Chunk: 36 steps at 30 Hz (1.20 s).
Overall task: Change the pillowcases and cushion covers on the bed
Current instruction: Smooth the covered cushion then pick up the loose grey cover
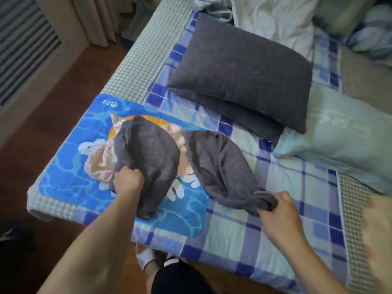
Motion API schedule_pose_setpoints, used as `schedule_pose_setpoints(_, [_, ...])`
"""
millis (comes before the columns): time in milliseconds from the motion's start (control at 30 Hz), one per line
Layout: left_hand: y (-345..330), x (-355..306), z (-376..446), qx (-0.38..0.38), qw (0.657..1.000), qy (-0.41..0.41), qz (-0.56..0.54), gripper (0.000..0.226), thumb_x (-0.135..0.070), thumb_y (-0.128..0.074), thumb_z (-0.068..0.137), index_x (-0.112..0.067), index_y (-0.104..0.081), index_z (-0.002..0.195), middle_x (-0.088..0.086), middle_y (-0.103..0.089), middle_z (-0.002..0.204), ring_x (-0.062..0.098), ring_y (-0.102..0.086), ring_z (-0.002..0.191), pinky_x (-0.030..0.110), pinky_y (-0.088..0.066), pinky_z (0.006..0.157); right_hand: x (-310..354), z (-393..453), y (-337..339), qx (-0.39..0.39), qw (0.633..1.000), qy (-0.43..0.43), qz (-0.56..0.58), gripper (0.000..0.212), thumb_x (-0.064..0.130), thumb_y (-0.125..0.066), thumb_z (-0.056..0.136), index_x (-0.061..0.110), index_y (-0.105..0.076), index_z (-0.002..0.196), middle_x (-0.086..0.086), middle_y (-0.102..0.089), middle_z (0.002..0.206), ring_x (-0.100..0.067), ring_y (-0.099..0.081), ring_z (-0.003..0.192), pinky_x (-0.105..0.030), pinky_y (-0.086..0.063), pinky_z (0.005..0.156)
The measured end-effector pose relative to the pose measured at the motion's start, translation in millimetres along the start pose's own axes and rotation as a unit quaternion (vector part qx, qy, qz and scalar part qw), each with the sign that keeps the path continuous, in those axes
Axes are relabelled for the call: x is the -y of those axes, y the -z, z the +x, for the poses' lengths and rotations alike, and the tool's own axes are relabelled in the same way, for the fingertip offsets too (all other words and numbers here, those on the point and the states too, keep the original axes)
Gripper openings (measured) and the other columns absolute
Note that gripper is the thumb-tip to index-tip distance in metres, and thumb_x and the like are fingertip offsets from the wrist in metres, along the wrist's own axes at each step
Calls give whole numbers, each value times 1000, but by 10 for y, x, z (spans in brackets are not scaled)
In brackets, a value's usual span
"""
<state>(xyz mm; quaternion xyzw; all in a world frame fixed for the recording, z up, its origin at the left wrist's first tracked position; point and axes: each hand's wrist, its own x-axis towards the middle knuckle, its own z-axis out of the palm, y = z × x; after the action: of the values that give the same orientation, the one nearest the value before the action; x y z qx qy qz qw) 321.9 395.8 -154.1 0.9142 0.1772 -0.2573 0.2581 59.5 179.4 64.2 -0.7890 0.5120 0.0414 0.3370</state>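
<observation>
Mat logo point(108, 103) — writing seemingly illegible

A reddish-brown polished wooden floor point(70, 85) runs along the left of the bed point(135, 60). Beige pleated curtains point(93, 18) hang at the upper left, beside a grey slatted vent panel point(23, 39) in a pale frame. Soft daylight fills the room.

Blue mat point(70, 145): picture partly hidden under grey pillowcase point(161, 158).
Lower grey pillow point(244, 115): mostly covered by upper one point(244, 68).
Bedding at right edge point(377, 219): blurred.
</observation>
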Motion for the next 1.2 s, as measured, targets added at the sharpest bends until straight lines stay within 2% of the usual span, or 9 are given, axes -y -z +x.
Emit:
schedule_pose_setpoints(200, [707, -137, -385, -67, 935, 57, -344, 42, -19, -45, 90, -7, -56, 129, 12, -60, 131, 32, -59, 112, 47, -46, 103, 444, -3, 174, -89, 990, 89, 67, 25, 5, -68, 88, 26, -68, 103, 0, -68, 103, -20, -60, 96, -31, -43, 82])
schedule_pose_setpoints(300, [1673, 95, -730, -71, 906, 32, -417, 28, -37, -54, 76, -21, -62, 97, 17, -69, 108, 35, -67, 96, 56, -57, 87, 1090, -143, 297, -74, 966, 200, 143, 31, 3, -64, 89, 30, -63, 103, 8, -68, 98, -13, -60, 93, -28, -41, 80])
schedule_pose_setpoints(467, [3484, 175, -1759, -162, 875, -146, -432, 8, -27, -59, 98, -25, -66, 98, 9, -70, 95, 27, -67, 84, 41, -54, 67, 2424, -628, 382, 27, 892, 375, 252, 20, 11, -69, 89, 29, -64, 93, 21, -69, 88, 2, -63, 87, -23, -49, 83])
schedule_pose_setpoints(567, [4148, 225, -2314, -127, 860, -240, -431, 31, -8, -55, 101, -36, -63, 113, 6, -70, 87, 19, -67, 71, 30, -55, 59, 3052, -1190, 338, 80, 846, 446, 281, 25, 17, -72, 88, 38, -57, 85, 33, -64, 82, 11, -60, 82, -6, -42, 73])
schedule_pose_setpoints(633, [4404, 305, -2517, -124, 867, -301, -378, 36, 1, -48, 101, -30, -67, 110, 0, -64, 70, 10, -59, 54, 21, -48, 49, 3335, -1592, 211, 108, 816, 478, 307, 26, 19, -72, 88, 38, -55, 85, 30, -63, 81, 8, -60, 80, -11, -44, 73])
schedule_pose_setpoints(733, [4634, 460, -2572, -94, 872, -362, -317, 26, -2, -53, 99, -17, -74, 106, -9, -68, 77, 3, -61, 67, 15, -47, 62, 3616, -2136, -225, 158, 795, 495, 313, 16, 23, -73, 86, 29, -59, 90, 18, -66, 83, -2, -63, 83, -27, -51, 79])
schedule_pose_setpoints(900, [4675, 990, -2045, -28, 899, -405, -162, 38, -34, -70, 92, -33, -62, 129, -14, -62, 114, -4, -58, 111, 14, -44, 95, 3718, -2610, -1343, 295, 851, 327, 287, 48, 64, -65, 75, 30, -62, 109, 8, -73, 100, -12, -69, 98, -45, -55, 93])
schedule_pose_setpoints(1033, [4335, 1695, -1376, 1, 931, -362, -45, 20, -33, -68, 87, -42, -66, 105, -11, -59, 96, 4, -61, 92, 26, -50, 85, 3164, -2761, -1979, 565, 751, 57, 338, 52, 58, -50, 94, 25, -61, 133, 0, -69, 113, -17, -64, 107, -40, -53, 94])
schedule_pose_setpoints(1200, [3905, 2398, -980, 21, 978, -192, -76, 35, -26, -62, 99, -30, -62, 64, -13, -67, 63, -2, -59, 59, 20, -43, 56, 2504, -2557, -2732, 520, 837, 10, 173, 28, 28, -43, 108, 24, -59, 129, 3, -69, 116, -14, -67, 109, -36, -53, 97])
